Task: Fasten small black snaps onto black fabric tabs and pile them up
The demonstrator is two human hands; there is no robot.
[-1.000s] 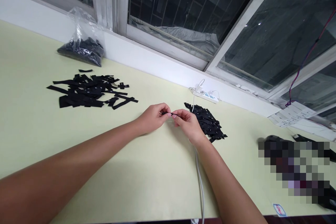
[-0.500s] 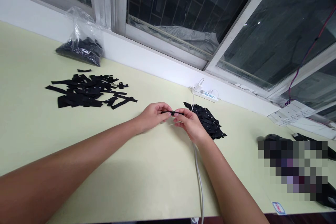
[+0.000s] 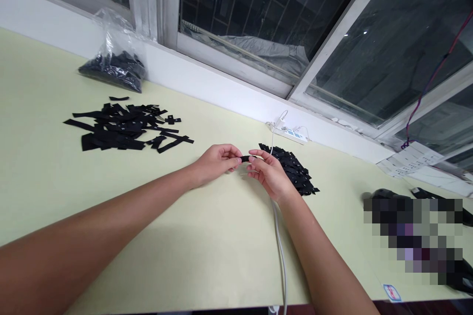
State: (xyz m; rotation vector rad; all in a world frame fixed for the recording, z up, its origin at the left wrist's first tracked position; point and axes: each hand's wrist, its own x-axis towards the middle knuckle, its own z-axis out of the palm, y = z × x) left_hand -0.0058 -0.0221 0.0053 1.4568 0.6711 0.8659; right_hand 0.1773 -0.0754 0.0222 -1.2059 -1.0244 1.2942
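A small black strip point(image 3: 245, 158) is pinched between both hands above the middle of the counter point(image 3: 207, 246) — the left hand point(image 3: 216, 161) grips one end with fingers pressed together, the right hand point(image 3: 269, 173) nips the other end between thumb and forefinger. It looks light, thin and limp, likely fabric or tape, so it is best held by its ends. A pile of black pieces point(image 3: 293, 170) lies just beyond the right hand; a looser spread of strips point(image 3: 121, 128) sits toward the counter's far left — well apart.
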